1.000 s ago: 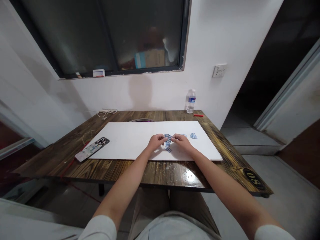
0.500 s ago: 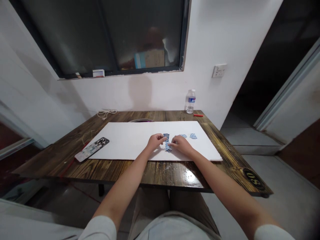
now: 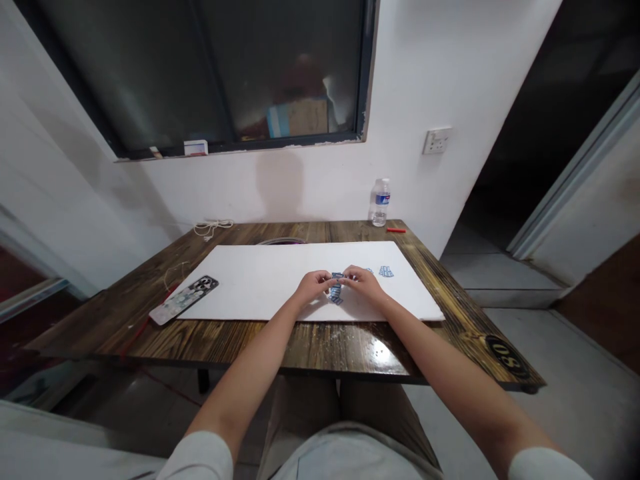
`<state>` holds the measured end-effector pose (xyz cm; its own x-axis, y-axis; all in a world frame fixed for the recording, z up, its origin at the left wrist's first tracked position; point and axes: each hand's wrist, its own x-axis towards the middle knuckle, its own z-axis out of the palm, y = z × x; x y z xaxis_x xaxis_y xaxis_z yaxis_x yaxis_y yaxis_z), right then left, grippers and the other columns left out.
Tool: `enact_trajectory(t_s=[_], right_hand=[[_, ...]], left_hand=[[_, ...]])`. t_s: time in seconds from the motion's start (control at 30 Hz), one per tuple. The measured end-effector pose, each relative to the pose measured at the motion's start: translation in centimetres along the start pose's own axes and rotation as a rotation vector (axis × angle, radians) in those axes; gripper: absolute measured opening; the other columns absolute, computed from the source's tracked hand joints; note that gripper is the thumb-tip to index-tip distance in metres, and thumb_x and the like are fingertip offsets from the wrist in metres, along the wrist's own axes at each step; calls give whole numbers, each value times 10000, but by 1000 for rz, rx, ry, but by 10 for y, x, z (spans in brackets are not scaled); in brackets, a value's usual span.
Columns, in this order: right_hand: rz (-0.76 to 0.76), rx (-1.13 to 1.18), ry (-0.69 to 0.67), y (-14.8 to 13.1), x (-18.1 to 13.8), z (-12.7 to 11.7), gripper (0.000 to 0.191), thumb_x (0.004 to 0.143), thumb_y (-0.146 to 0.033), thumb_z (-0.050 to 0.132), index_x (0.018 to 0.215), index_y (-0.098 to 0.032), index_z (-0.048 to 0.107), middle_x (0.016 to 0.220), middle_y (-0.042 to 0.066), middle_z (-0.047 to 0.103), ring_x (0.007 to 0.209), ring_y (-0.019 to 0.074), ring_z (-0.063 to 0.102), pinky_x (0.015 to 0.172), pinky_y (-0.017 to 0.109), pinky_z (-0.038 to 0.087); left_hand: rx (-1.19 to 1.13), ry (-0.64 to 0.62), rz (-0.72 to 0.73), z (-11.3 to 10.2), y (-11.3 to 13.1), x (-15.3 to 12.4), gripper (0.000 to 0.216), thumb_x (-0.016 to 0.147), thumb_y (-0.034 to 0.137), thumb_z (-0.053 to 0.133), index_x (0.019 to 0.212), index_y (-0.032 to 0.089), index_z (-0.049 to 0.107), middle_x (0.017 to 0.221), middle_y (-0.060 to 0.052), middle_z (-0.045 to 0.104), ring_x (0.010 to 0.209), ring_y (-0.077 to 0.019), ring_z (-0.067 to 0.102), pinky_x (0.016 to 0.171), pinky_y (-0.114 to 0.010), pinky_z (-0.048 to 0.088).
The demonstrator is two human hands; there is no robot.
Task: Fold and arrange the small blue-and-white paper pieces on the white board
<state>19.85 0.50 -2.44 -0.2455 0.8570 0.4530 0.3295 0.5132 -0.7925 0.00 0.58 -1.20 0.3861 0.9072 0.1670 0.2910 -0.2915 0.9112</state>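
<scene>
Blue-and-white striped piece [image 3: 336, 293]: located between the 2 hands, above or against the near part of the white board [image 3: 260, 273]; the exact contact cannot be told.

Head view (1 of 1): The left hand [image 3: 311, 285] pinches the upper part of the piece from the left, thumb and fingertips closed on it. The right hand [image 3: 364, 283] pinches it from the right at about the same level. The lower end hangs free of the fingers, toward the person. Beyond the right hand, a similar piece [image 3: 386, 271] lies flat on the board; a further piece [image 3: 369, 271] is partly covered by that hand.

Handling (judged): light, thin and probably paper-like; flexible, easily creased or torn at narrow sections. Surface slip cannot be assessed. Hold opposite edges with fingertip pressure only; support the loose lower end and avoid pulling the 2 sides apart.
</scene>
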Motion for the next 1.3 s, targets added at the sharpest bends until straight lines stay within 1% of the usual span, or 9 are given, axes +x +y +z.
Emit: enact_trajectory(t_s=[0.13, 0.27, 0.5, 0.7, 0.83, 0.93, 1.1, 1.2, 1.3], right_hand=[[2, -7, 10, -1, 0, 0, 407, 797, -603, 591, 679, -216, 628, 766, 35, 640, 728, 182, 560, 706, 304, 425], [-10, -35, 23, 0, 0, -1, 388, 833, -570, 568, 694, -217, 647, 782, 41, 654, 756, 190, 573, 734, 311, 428], [6, -79, 18, 4, 0, -1, 340, 851, -506, 549, 701, -211, 627, 727, 24, 628, 705, 178, 551, 685, 294, 401], [-3, -194, -71, 2, -1, 1, 258, 848, -373, 592, 658, -201, 615, 748, 23, 631, 743, 173, 547, 710, 288, 396], [-48, -264, -153, -1, -3, 1, 217, 855, -308, 603, 674, -194, 641, 795, 42, 638, 766, 178, 550, 746, 307, 396], [-79, -341, -177, -2, -6, 0, 205, 849, -316, 630, 688, -195, 668, 822, 62, 648, 802, 197, 553, 767, 324, 388], [-82, -465, -155, -1, -9, 0, 216, 834, -343, 674, 674, -200, 691, 841, 88, 658, 825, 220, 538, 751, 340, 358], [-72, -484, -136, 0, -9, 0, 242, 836, -381, 681, 675, -200, 678, 840, 81, 649, 826, 218, 527, 755, 343, 349], [-55, -444, -84, -1, -7, 0, 269, 834, -423, 683, 686, -202, 645, 842, 69, 638, 847, 223, 522, 771, 345, 354]], left_hand=[[0, 17, -1, -1, 1, 0, 468, 698, 623, 677, 703, 161, 608, 565, 12, 574, 513, -107, 487, 518, -229, 324], [-28, 12, 21, -1, 0, 1, 444, 713, 598, 678, 705, 160, 611, 551, 15, 572, 512, -107, 490, 525, -229, 345], [-78, 69, 34, -2, 2, 4, 392, 710, 551, 682, 699, 166, 614, 562, 22, 557, 522, -113, 511, 533, -235, 368], [-47, 213, -9, -6, 0, 6, 378, 698, 547, 657, 698, 174, 601, 522, 28, 536, 510, -117, 505, 519, -233, 374], [-19, 261, -15, -7, -1, 6, 376, 708, 554, 637, 697, 180, 594, 525, 25, 537, 520, -121, 507, 521, -236, 372], [-15, 263, -20, -5, 1, 5, 376, 704, 557, 643, 707, 184, 602, 533, 21, 541, 529, -128, 515, 526, -243, 370], [-10, 245, -31, -3, 5, 3, 398, 688, 580, 662, 708, 186, 609, 542, 22, 550, 538, -134, 530, 534, -247, 373], [-6, 240, -45, -3, 5, 3, 398, 677, 576, 675, 703, 184, 608, 540, 24, 553, 533, -130, 526, 528, -243, 368], [-6, 222, -52, -2, 3, 3, 393, 674, 564, 689, 704, 179, 613, 551, 23, 560, 533, -126, 523, 520, -238, 364]])
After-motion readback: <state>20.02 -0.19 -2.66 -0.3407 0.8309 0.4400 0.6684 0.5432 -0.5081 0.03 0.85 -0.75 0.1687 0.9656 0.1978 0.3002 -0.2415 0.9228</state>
